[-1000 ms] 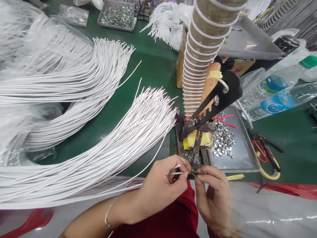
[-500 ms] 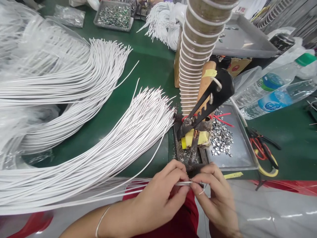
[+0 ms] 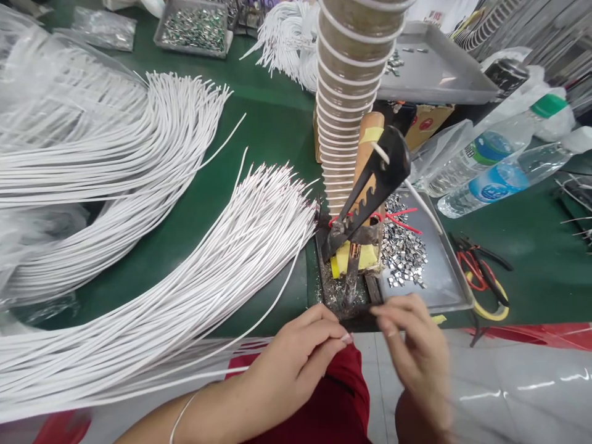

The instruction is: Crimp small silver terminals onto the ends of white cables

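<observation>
My left hand [image 3: 300, 361] is closed, thumb against fingers, at the near edge of the bench. A white wire [image 3: 231, 372] runs into it from the left, and a pale tip shows at its fingertips. My right hand [image 3: 416, 351] is apart from it on the right, thumb and forefinger pinched beside a dark bar [image 3: 361, 316] at the foot of a soldering fixture; what they hold, if anything, I cannot make out. A black notched bracket [image 3: 370, 191] and a wooden handle [image 3: 367, 145] rise above the fixture. A large bundle of white wires [image 3: 240, 246] lies to the left.
A ribbed hose [image 3: 351, 92] stands behind the fixture. To its right are a metal tray [image 3: 444, 287] of small metal pieces, pliers [image 3: 490, 283] and plastic bottles [image 3: 499, 185]. More white wires [image 3: 139, 154] and a parts tray [image 3: 192, 28] lie farther back.
My hands have come apart: the right has moved up and right from the left's fingertips to the dark bar. The whole view has shifted slightly.
</observation>
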`<act>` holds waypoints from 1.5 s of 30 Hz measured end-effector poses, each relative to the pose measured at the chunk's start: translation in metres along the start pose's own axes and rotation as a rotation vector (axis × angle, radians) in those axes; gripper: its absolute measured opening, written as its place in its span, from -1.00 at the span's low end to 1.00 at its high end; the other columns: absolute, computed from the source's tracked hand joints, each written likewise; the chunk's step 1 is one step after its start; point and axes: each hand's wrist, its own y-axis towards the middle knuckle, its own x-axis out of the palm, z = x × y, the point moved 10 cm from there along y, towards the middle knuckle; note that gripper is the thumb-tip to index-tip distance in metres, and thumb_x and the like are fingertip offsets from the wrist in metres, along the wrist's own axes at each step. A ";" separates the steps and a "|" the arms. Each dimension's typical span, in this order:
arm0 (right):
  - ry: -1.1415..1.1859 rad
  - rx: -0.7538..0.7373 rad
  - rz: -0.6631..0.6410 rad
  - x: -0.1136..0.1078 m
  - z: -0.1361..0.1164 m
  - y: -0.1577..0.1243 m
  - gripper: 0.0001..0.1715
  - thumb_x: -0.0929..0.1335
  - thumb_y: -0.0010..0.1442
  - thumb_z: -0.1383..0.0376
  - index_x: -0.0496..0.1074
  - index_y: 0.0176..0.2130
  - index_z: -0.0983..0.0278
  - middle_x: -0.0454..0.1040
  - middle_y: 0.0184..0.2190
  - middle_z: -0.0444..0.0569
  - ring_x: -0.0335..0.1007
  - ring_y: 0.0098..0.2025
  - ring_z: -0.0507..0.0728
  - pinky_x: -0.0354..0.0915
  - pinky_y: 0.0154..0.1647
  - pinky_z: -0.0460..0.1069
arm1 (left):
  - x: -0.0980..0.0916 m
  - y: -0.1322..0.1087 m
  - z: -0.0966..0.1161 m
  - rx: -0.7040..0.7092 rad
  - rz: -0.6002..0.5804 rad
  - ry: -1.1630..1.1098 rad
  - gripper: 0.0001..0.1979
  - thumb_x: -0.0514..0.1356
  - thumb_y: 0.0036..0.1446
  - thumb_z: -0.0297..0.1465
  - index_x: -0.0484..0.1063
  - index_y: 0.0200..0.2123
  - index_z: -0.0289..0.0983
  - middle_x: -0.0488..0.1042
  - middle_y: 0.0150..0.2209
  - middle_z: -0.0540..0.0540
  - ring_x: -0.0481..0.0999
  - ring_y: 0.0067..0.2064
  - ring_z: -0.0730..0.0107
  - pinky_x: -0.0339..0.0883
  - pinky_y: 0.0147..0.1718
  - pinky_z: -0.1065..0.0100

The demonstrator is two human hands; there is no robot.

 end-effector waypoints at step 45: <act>-0.121 -0.178 0.196 0.009 -0.044 -0.008 -0.76 0.39 0.26 0.51 0.41 -0.10 0.26 0.57 -0.14 0.00 0.58 -0.12 0.08 0.53 -0.06 0.03 | -0.025 0.013 -0.010 -0.125 0.224 -0.549 -0.89 0.21 0.27 -0.52 0.36 -0.34 -0.32 0.49 -0.16 -0.05 0.44 -0.24 0.55 0.29 -0.22 0.46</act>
